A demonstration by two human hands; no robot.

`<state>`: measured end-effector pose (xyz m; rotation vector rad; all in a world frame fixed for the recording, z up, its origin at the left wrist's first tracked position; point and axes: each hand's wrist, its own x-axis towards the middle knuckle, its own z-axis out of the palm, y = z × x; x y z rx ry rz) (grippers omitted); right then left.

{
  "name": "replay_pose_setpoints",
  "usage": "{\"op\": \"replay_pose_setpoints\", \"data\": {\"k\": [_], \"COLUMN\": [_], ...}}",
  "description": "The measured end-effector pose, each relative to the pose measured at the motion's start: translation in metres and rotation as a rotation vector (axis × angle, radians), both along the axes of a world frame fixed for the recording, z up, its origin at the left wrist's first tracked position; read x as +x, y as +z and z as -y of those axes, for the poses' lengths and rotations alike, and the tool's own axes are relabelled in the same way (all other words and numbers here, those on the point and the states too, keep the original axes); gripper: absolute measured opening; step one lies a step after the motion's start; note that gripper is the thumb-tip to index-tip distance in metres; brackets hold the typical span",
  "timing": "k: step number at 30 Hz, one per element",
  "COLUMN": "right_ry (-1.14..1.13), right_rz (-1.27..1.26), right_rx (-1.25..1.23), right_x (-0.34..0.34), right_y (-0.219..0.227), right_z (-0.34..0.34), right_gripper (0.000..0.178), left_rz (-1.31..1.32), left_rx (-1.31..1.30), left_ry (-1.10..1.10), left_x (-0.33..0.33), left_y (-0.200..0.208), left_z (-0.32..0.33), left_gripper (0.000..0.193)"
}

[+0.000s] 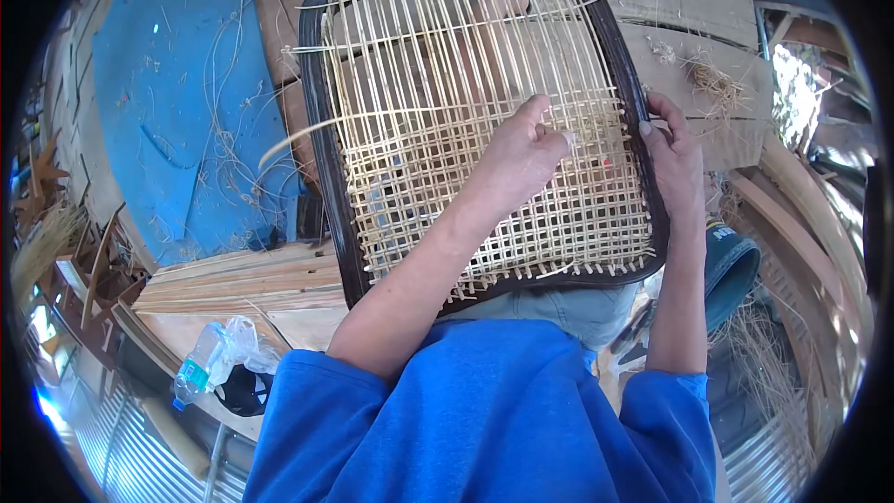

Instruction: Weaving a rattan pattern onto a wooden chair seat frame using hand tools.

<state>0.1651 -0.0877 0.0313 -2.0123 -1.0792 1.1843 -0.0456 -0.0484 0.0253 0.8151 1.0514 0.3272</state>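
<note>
A dark wooden frame point(328, 177) with rounded corners rests over my lap, strung with pale cane. Its near part is a tight open-square cane weave point(521, 224); toward the far end mostly lengthwise strands run, with a few crosswise ones. One long cane strand point(372, 115) crosses the frame, its loose end curving out past the left side. My left hand point(529, 151) is over the weave's far edge, index finger bent at the strands and the others curled; this strand runs up to it. My right hand point(677, 151) grips the frame's right side, thumb on top.
A blue sheet point(186, 102) littered with thin cane strips lies at left on wooden boards. Below it are stacked planks point(247, 289), a plastic bottle point(194, 373) and a clear bag point(244, 345). Cane scraps point(715, 82) and a dark green container point(731, 270) are at right.
</note>
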Motion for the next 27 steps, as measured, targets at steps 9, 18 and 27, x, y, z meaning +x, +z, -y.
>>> {"op": "replay_pose_setpoints", "data": {"k": [9, 18, 27], "right_ry": [0.045, 0.051, 0.019], "right_rz": [0.034, 0.063, 0.042], "right_rx": [0.018, -0.01, -0.034], "right_x": [-0.002, -0.002, -0.005], "right_y": [0.001, 0.0, 0.006], "right_z": [-0.001, -0.001, -0.004], "right_gripper": [0.036, 0.035, 0.035], "left_rz": [0.011, 0.048, 0.186], "left_rx": [-0.017, -0.035, -0.159], "left_ry": [-0.042, 0.01, 0.128], "left_x": [0.034, 0.047, 0.049], "left_y": [0.011, 0.01, 0.008], "left_z": [0.008, 0.012, 0.012], "left_gripper": [0.064, 0.073, 0.077]}}
